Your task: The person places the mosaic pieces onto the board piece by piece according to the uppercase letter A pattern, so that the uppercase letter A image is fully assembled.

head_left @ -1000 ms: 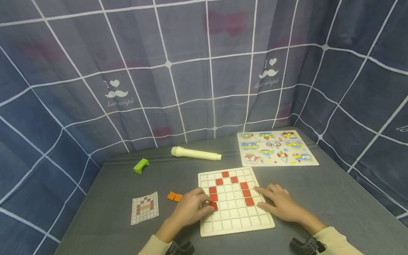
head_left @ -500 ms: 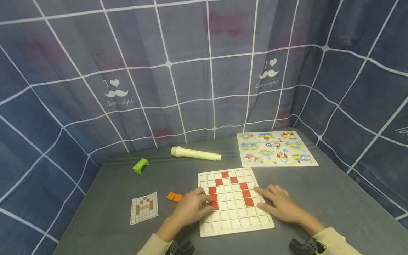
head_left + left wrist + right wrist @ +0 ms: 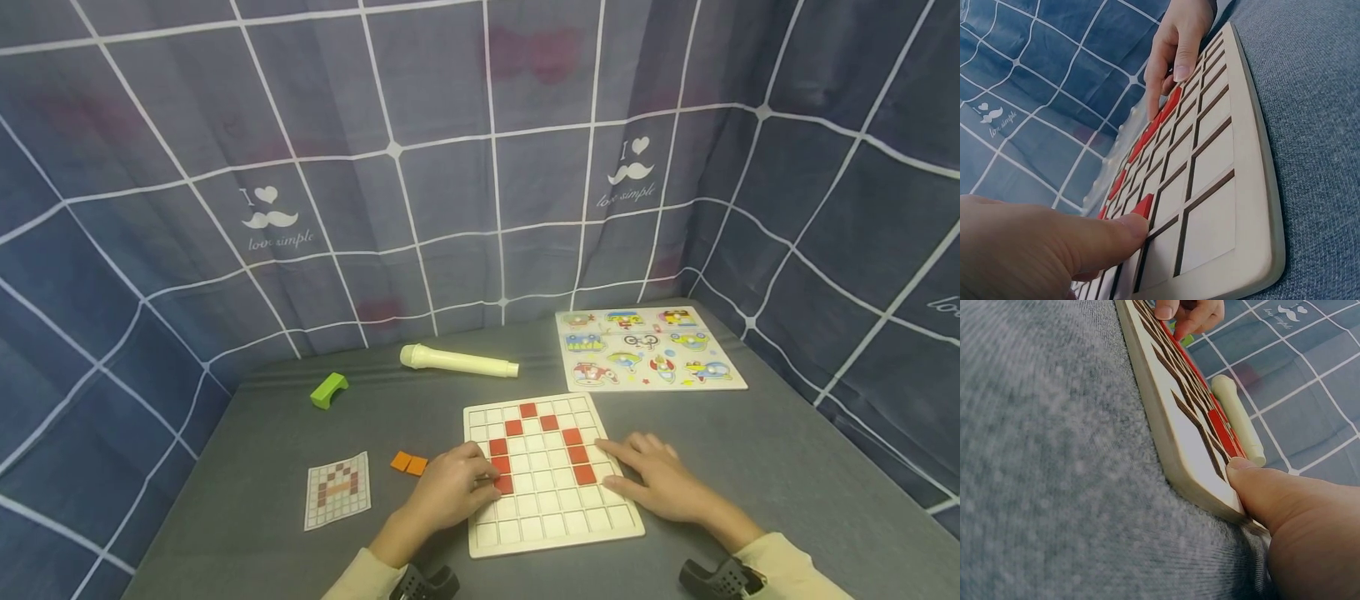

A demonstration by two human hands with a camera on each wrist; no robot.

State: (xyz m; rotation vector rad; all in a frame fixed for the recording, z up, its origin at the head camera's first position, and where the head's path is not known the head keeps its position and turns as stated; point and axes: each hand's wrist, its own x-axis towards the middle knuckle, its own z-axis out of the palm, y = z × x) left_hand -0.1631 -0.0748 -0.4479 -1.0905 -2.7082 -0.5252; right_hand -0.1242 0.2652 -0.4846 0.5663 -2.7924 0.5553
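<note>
In the head view a pale gridded board lies on the table, with red square tiles set in a peaked outline. At its left side my left hand pinches the lowest left red tile between thumb and forefinger. The left wrist view shows the thumb right at that tile's near corner; the forefinger is hidden there. Across the board, my right hand has its fingers loosely extended, forefinger and thumb tips resting on the right edge. The right thumb touches the board's rim in the right wrist view.
Left of the board lie two orange tiles and a small pattern card. Farther back are a green arch block, a cream toy microphone and a vehicle puzzle board. A gridded curtain rises behind the table.
</note>
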